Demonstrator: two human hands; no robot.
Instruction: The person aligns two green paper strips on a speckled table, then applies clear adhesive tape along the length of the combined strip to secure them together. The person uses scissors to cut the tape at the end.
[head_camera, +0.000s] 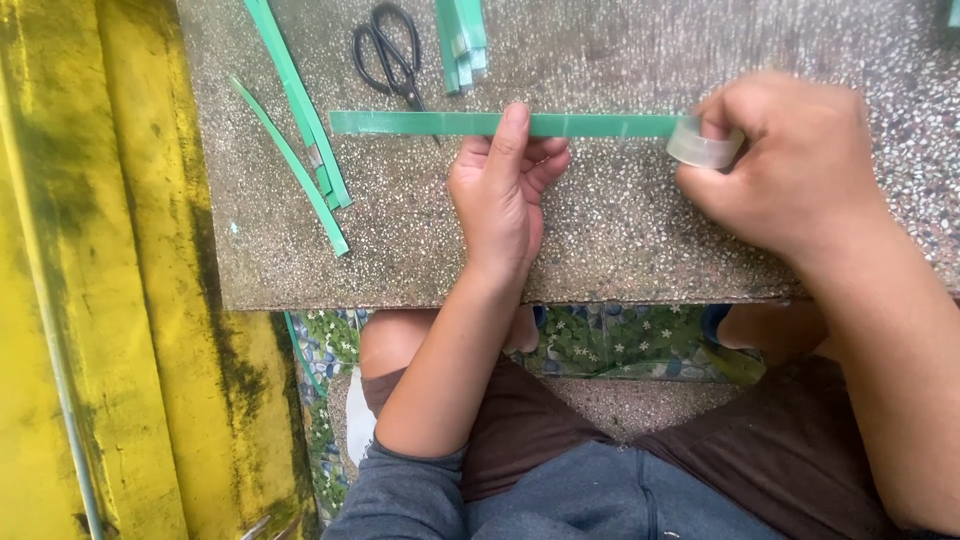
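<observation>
From the head camera we look down on a speckled stone worktop (600, 230) with a long green strip (430, 123) lying flat across it. Our left hand (500, 195) presses the strip down near its middle with the index finger stretched out over it, the other fingers curled loosely just below the strip. Our right hand (790, 160) is clenched around a roll of clear tape (703, 147), which touches the strip's right end. Black scissors (390, 55) lie just above the strip, their tips nearly reaching it. Left of the scissors, several loose green strips (300, 130) lie slanted, their lower ends below the long strip's left end. A small stack of cut green pieces (462, 40) sits just right of the scissors, above the strip.
</observation>
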